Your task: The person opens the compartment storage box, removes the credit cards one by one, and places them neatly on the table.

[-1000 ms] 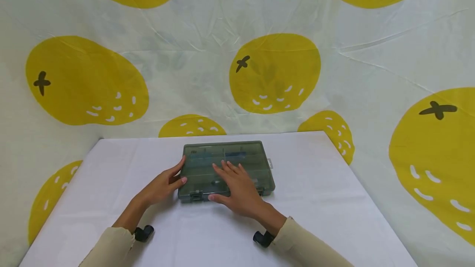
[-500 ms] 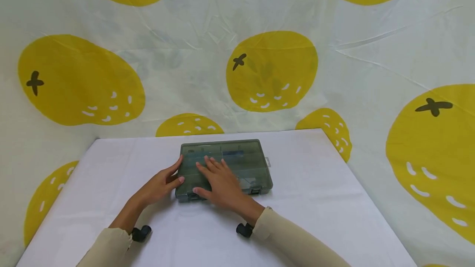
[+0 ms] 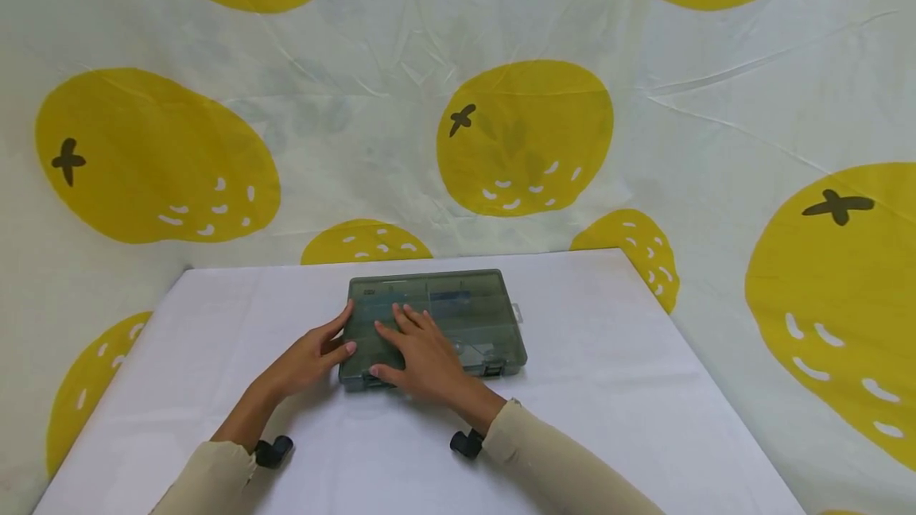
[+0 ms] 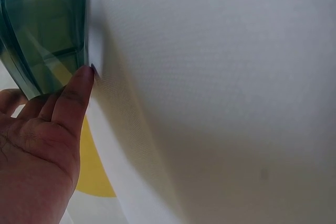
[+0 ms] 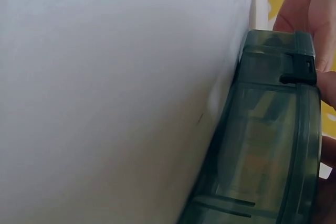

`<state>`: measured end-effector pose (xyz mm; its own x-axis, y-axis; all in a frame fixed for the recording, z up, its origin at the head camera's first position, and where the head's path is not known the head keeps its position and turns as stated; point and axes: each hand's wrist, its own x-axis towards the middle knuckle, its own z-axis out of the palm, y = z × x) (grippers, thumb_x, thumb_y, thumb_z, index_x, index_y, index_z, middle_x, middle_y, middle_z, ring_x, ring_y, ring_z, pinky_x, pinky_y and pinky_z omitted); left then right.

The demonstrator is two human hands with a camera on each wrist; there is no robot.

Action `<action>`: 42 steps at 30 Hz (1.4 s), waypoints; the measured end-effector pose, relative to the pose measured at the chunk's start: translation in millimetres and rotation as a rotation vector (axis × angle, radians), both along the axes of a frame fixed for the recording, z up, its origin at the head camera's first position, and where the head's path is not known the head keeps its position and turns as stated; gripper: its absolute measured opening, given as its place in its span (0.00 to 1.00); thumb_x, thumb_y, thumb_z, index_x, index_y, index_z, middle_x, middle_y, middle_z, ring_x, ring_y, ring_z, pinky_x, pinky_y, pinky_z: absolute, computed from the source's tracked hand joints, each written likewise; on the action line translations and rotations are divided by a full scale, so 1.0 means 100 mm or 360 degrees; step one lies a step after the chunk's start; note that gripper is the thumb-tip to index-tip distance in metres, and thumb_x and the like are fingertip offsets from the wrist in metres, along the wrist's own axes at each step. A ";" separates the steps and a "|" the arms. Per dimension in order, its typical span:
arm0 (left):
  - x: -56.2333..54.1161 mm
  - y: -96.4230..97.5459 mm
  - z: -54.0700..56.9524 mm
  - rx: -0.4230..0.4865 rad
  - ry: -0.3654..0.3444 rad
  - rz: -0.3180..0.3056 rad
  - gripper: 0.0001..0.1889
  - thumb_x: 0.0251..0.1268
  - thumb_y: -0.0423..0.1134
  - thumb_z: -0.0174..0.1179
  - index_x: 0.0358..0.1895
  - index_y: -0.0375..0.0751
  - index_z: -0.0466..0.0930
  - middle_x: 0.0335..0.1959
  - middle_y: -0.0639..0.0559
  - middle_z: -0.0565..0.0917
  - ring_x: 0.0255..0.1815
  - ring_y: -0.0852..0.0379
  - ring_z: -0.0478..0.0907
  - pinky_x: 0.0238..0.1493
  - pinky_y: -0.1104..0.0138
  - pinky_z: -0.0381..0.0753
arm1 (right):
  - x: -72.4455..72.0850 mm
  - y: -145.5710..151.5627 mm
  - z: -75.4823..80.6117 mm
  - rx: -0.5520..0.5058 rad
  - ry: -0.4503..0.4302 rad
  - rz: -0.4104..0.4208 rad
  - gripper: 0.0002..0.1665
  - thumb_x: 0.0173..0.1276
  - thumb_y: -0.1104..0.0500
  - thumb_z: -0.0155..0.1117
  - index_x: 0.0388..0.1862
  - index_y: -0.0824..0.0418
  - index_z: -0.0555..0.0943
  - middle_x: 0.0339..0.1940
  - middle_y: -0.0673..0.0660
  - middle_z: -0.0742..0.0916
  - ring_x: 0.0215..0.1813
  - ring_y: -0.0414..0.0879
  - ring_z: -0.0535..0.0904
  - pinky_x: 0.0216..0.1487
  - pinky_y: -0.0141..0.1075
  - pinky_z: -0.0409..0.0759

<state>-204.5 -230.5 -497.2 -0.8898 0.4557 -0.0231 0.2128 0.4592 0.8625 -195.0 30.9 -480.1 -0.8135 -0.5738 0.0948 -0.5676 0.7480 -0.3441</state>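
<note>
On white tabletop (image 3: 630, 396), left hand (image 3: 308, 358) touching green case (image 3: 481, 316), right hand (image 3: 425, 358) atop

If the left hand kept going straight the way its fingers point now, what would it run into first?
The green case, almost at once: the left hand already appears to touch its left end, though exact contact depth is hard to judge.
</note>
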 end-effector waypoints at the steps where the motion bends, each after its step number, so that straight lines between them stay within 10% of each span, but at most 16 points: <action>1: 0.00 0.00 0.00 -0.0003 0.0006 0.0003 0.41 0.85 0.40 0.56 0.88 0.38 0.40 0.89 0.35 0.43 0.82 0.29 0.60 0.77 0.41 0.65 | 0.00 0.00 0.01 -0.0001 -0.0008 -0.0001 0.45 0.77 0.31 0.62 0.86 0.44 0.64 0.90 0.57 0.58 0.91 0.55 0.52 0.90 0.54 0.50; 13: 0.00 0.01 0.00 -0.0050 0.0006 0.0016 0.42 0.85 0.42 0.56 0.88 0.39 0.40 0.89 0.36 0.43 0.81 0.29 0.62 0.77 0.41 0.67 | 0.01 0.01 0.12 -0.0014 -0.0144 0.0008 0.49 0.73 0.32 0.67 0.86 0.44 0.62 0.91 0.56 0.53 0.91 0.56 0.48 0.89 0.58 0.47; 19: 0.01 0.01 -0.01 -0.0065 0.0006 0.0024 0.41 0.85 0.42 0.56 0.88 0.39 0.40 0.89 0.36 0.44 0.81 0.29 0.62 0.76 0.42 0.68 | 0.02 -0.02 -0.04 0.0303 0.0129 0.0030 0.66 0.62 0.25 0.73 0.89 0.42 0.51 0.91 0.58 0.53 0.92 0.56 0.46 0.90 0.57 0.48; 42: 0.01 0.00 -0.02 -0.0052 -0.0008 0.0028 0.44 0.84 0.48 0.57 0.88 0.44 0.40 0.89 0.38 0.42 0.84 0.30 0.58 0.78 0.42 0.64 | 0.03 0.39 0.05 0.0214 0.0078 0.0266 0.54 0.70 0.42 0.75 0.88 0.45 0.59 0.90 0.59 0.59 0.91 0.53 0.49 0.89 0.52 0.53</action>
